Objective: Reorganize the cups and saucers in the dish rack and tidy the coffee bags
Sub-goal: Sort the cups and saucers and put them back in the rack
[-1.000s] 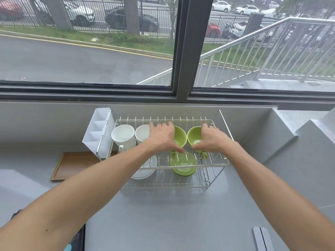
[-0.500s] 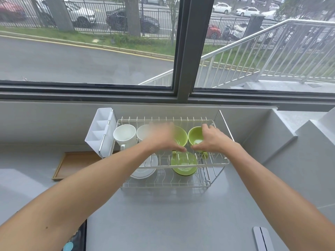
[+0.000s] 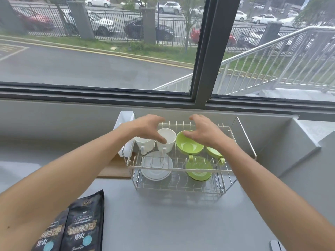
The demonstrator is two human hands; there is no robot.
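A two-tier wire dish rack (image 3: 241, 134) stands on the grey counter under the window. Its upper tier holds two white cups (image 3: 169, 141) on the left and two green cups (image 3: 188, 145) on the right. Below lie a white saucer (image 3: 155, 172) and a green saucer (image 3: 199, 172). My left hand (image 3: 146, 129) hovers over the white cups with fingers spread, the thumb near the second cup's rim. My right hand (image 3: 204, 131) hovers over the green cups, fingers apart, holding nothing. Two dark coffee bags (image 3: 83, 225) lie on the counter at the lower left.
A white cutlery holder (image 3: 125, 120) hangs on the rack's left end. A wooden tray (image 3: 116, 169) lies left of the rack, partly hidden by my left arm. A raised ledge (image 3: 299, 138) steps up at the right. A white object (image 3: 276, 248) sits at the bottom right edge.
Both hands have lifted off the green cups and spread open above the top tier. My left hand has shifted left over the white cups. The view now takes in the coffee bags.
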